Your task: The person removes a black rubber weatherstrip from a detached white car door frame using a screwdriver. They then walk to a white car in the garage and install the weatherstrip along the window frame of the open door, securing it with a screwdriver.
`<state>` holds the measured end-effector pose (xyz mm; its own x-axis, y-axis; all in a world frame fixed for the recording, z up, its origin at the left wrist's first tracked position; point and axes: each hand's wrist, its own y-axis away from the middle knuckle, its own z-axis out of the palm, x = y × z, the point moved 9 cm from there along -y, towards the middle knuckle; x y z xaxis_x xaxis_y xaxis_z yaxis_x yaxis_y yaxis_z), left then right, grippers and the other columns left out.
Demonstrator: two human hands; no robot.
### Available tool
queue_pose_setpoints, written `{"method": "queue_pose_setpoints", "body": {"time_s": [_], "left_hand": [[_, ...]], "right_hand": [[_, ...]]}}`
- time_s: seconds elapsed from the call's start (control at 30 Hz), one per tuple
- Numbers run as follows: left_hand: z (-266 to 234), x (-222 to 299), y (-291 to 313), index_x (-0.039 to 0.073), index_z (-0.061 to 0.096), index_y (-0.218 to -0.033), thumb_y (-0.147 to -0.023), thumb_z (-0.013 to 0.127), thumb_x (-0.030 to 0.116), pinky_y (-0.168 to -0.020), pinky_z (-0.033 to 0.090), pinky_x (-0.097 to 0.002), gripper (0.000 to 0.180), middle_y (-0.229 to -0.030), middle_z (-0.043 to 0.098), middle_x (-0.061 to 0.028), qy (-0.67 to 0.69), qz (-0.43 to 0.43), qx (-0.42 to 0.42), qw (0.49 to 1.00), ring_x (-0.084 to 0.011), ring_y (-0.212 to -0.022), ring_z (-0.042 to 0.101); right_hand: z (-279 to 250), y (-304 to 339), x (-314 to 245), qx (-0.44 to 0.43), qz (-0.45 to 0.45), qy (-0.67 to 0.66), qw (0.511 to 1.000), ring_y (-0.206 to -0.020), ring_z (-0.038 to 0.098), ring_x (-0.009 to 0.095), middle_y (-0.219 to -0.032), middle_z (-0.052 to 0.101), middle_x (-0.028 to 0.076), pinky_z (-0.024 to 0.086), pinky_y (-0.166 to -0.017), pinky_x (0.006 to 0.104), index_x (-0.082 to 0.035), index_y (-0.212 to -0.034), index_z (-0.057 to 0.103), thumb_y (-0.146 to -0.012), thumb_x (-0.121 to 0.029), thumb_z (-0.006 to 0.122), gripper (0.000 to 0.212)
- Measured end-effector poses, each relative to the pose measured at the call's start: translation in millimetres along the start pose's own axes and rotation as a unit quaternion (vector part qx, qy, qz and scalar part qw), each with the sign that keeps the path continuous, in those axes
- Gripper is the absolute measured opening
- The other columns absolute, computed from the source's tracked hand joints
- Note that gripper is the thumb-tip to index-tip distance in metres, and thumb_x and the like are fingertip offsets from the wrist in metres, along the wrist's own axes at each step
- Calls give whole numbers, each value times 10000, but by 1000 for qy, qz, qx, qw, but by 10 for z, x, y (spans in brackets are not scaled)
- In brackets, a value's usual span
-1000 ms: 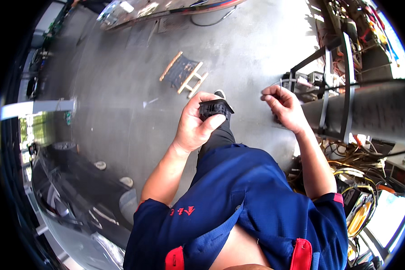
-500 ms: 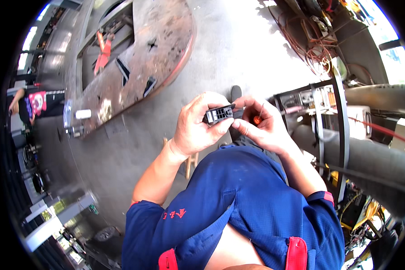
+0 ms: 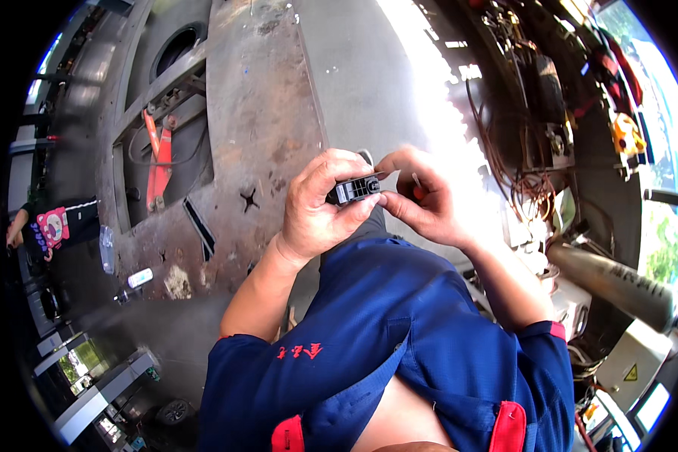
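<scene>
My left hand (image 3: 316, 207) is closed round a small black plastic connector (image 3: 358, 189), its slotted face turned up between thumb and fingers. The fingertips of my right hand (image 3: 429, 200) pinch close at the connector's right end. Tucked in the curled fingers of that hand is a small tool with an orange-red handle (image 3: 419, 193); most of it is hidden by the palm and fingers. Both hands are held together in front of my chest, above the floor.
A large rusty steel table (image 3: 267, 98) with cut-outs lies ahead on the left, a red metal bracket (image 3: 159, 166) in its opening. Hoses (image 3: 497, 162) and a grey gas cylinder (image 3: 618, 282) are at the right. Another person (image 3: 56, 226) is at the far left.
My body has shifted, so the table fills more of the view ahead and the black frame at the right is gone from sight. Both hands keep their holds at the connector.
</scene>
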<state>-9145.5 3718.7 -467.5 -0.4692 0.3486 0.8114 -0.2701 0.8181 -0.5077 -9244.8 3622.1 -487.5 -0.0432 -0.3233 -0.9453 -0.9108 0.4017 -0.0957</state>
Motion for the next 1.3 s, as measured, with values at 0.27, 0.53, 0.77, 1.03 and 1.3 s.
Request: {"method": "queue_pose_setpoints", "body": {"time_s": [0.27,0.53,0.77,1.03,1.3], "left_hand": [[-139,-2331,-2257,58,576,-1035,-887,726,137,-743,477,-248,225,-919,619,-1,229,-202,0,952,-72,-835,565],[-486,-3830,-4575,47,576,-1076,-910,701,195,-707,454,-222,255,-901,607,22,207,-198,-71,955,-42,-793,526],[-1514,-5083,-6542,51,618,-1182,-876,730,191,-644,456,-239,355,-942,604,-30,-12,-144,-11,989,-101,-749,543],[-2952,-6467,-8439,46,630,-1157,-866,741,198,-569,445,-226,347,-1036,575,-77,-108,-79,98,986,-84,-662,520],[-3940,-8533,-10564,51,646,-1110,-814,716,34,-575,431,-226,305,-1014,595,-49,-38,-152,89,984,-88,-665,502]], "right_hand": [[-1279,-2327,1120,88,159,-61,982,-603,389,32,-785,522,-35,335,-536,215,-57,-1033,606,-831,-160,766,278],[-2334,-4581,1863,81,215,-283,931,-861,569,59,-970,627,-4,450,-765,220,-33,-1109,592,-936,-159,682,233],[-2897,-7218,2438,-94,233,-375,893,-909,623,69,-967,690,26,479,-804,229,-23,-1109,626,-965,-258,651,277],[-3358,-10363,2701,-229,193,-176,938,-869,555,49,-932,659,-10,458,-791,219,13,-1174,640,-998,-169,590,257],[-4339,-12925,4095,-102,290,-83,948,-870,674,191,-976,721,103,533,-824,340,-14,-1159,669,-962,-260,612,320]]}}
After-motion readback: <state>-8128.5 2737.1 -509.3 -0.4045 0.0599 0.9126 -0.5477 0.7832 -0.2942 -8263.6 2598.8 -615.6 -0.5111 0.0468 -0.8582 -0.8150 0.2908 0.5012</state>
